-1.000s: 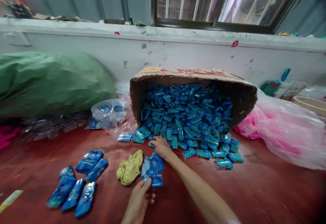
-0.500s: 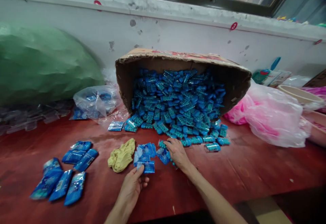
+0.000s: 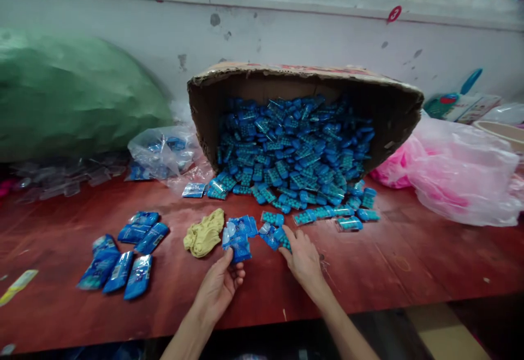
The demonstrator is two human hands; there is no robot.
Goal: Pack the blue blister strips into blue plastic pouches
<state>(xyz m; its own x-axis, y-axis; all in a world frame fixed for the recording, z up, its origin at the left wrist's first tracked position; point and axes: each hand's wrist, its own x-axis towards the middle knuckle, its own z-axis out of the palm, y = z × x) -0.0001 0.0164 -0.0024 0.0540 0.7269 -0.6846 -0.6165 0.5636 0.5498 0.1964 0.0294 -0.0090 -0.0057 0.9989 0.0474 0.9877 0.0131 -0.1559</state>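
Observation:
My left hand (image 3: 221,281) pinches the edge of a flat blue printed packet (image 3: 242,251) between thumb and fingers. That packet overlaps other blue packets (image 3: 246,225) on the table. My right hand (image 3: 303,257) has thumb and fingertips closed on a small clear pack of turquoise beads (image 3: 282,238) at the table surface. Just left of it lies another blue piece (image 3: 268,234), its form hard to make out. Beyond these rests a loose bead pack (image 3: 272,218). A crumpled yellow lump (image 3: 204,233), its material unclear, sits left of the packets.
A cardboard box (image 3: 307,71) on its side spills many blue bead packs (image 3: 286,153). Filled blue pouches (image 3: 139,275) lie at left. A green sack (image 3: 77,98), a clear plastic bag (image 3: 164,155) and a pink-white bag (image 3: 462,169) stand along the wall. A yellow strip (image 3: 18,286) lies far left.
The view has tilted down and shifted left. My right hand has drawn back toward me from the pile's edge, with a bead pack now in its fingers. My left hand keeps its packet.

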